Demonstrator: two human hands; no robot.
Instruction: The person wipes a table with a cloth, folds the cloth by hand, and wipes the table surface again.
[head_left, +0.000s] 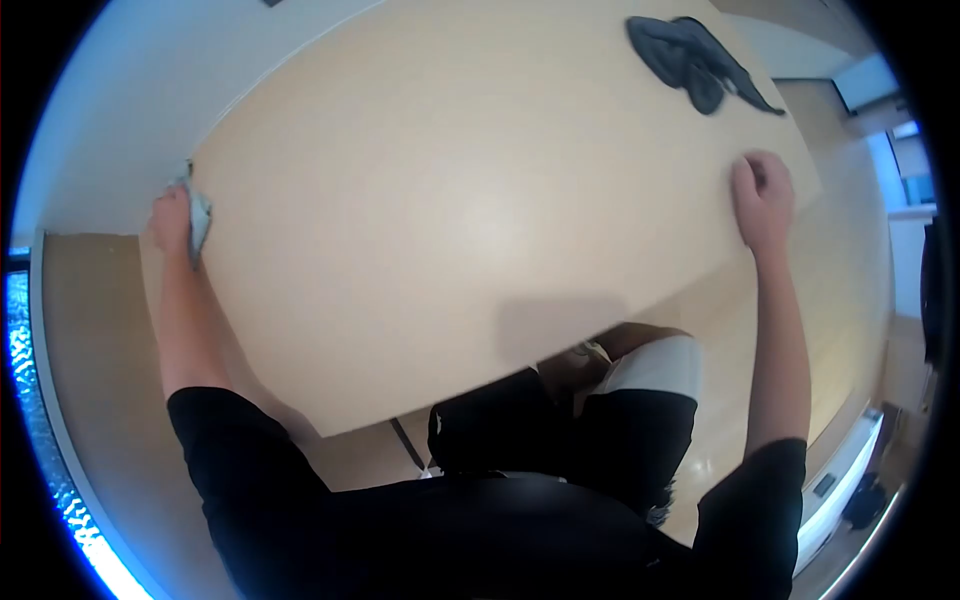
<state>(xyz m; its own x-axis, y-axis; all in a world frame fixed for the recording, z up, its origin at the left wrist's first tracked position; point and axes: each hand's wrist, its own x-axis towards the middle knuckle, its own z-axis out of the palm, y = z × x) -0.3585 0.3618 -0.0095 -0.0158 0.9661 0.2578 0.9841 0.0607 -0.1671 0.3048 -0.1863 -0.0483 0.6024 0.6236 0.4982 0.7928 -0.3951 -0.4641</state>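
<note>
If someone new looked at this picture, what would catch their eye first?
Probably the broad pale tabletop filling the middle. Against it, crumpled dark fabric stands out near the far right corner. Over at the table's left edge, the left hand holds a light cloth.

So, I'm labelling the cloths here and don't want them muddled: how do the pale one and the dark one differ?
The pale cloth is light grey-blue; the dark cloth is deep grey. The pale cloth is gripped in the left hand, while the dark cloth lies loose, untouched. The pale cloth is at the table's left edge, the dark cloth near its far right corner. Both look soft.
</note>
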